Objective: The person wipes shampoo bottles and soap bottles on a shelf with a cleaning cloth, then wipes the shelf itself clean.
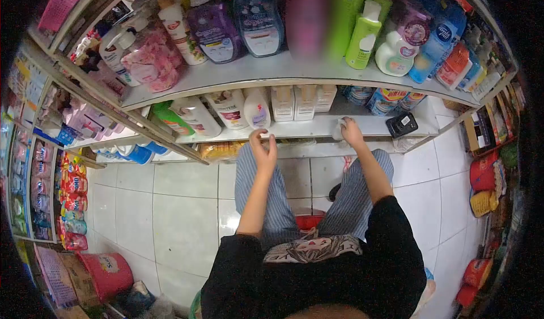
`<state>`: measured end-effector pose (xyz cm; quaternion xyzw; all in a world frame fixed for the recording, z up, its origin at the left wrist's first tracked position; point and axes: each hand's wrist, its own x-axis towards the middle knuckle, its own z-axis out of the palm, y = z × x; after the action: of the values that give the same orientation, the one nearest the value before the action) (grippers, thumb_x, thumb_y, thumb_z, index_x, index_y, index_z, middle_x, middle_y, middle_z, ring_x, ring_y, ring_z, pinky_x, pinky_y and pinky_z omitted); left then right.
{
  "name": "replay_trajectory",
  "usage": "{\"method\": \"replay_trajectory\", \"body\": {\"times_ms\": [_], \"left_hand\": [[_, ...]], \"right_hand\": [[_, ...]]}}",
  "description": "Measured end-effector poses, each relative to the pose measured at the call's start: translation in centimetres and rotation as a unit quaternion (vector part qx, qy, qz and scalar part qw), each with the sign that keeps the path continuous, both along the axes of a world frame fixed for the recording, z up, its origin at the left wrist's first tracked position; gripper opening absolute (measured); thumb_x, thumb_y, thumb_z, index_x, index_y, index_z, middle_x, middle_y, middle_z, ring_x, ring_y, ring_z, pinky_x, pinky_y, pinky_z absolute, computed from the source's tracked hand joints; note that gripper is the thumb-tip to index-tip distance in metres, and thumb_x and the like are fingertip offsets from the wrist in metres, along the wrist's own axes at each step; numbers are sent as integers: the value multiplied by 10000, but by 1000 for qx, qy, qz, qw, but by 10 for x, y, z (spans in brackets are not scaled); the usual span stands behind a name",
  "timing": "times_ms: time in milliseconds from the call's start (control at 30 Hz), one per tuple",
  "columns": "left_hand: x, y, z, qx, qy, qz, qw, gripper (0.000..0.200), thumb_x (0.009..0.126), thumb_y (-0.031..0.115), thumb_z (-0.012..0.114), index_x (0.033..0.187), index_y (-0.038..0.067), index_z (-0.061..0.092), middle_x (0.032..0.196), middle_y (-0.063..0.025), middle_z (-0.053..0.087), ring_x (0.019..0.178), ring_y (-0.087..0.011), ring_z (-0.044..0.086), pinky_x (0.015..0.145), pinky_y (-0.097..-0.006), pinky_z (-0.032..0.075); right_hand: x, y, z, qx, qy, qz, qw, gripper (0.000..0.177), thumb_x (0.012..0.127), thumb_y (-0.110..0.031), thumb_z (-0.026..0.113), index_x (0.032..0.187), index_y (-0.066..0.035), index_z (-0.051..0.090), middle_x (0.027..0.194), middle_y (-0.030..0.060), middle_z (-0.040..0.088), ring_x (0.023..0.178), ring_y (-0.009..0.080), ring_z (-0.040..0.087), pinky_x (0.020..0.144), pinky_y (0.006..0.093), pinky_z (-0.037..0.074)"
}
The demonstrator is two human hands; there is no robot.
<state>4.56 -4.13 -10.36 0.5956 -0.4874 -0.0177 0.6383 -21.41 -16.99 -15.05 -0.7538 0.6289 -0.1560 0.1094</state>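
My right hand [352, 133] rests at the lower shelf [317, 132], its fingers closed over a small white crumpled cloth [339, 131] that touches the shelf surface. Just in front of the same shelf, my left hand [264, 148] is raised with fingers loosely curled and thumb apart, nothing visible in it. Nearest to it stands a white bottle with a purple label [257, 108]. Behind my right hand are white boxes [305, 102] in a row. A black device [402, 125] lies on the shelf to the right of my right hand.
The upper shelf [226, 72] holds several bottles, among them a purple one [213, 27] and a green one [362, 41]. Blue cans [387, 100] stand at the lower right. A red bucket [106, 275] is on the tiled floor at left. Packed side shelves flank me.
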Motion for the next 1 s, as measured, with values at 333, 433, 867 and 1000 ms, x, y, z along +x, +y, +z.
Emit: {"method": "replay_trajectory", "body": {"times_ms": [333,433,867,1000], "left_hand": [[8,29,-2,57,112,-69,990,240,737,92,519,932,3,411,810,-80,460,770,-164,449,713,-265,356],[12,31,-4,63,108,-50,991,227,738,101,520,922,9,423,787,-75,472,747,-153,455,696,-259,360],[27,39,-5,84,78,4,993,132,729,109,508,816,15,477,716,-105,521,684,-210,517,621,-280,399],[29,45,-1,83,81,12,993,124,729,105,509,815,20,481,712,-97,525,677,-209,517,622,-282,398]], "right_hand": [[97,52,238,-473,-94,178,858,268,621,-109,561,877,-38,527,813,122,513,753,286,486,649,366,401],[129,34,231,-340,7,34,940,205,636,-104,531,820,-13,530,795,153,516,756,287,493,636,379,406],[330,52,241,-291,-7,311,905,162,669,-123,486,749,-15,578,820,164,527,752,284,528,622,383,445],[274,49,240,-302,41,290,907,173,691,-129,473,794,-26,567,800,142,518,720,281,533,589,362,453]]}}
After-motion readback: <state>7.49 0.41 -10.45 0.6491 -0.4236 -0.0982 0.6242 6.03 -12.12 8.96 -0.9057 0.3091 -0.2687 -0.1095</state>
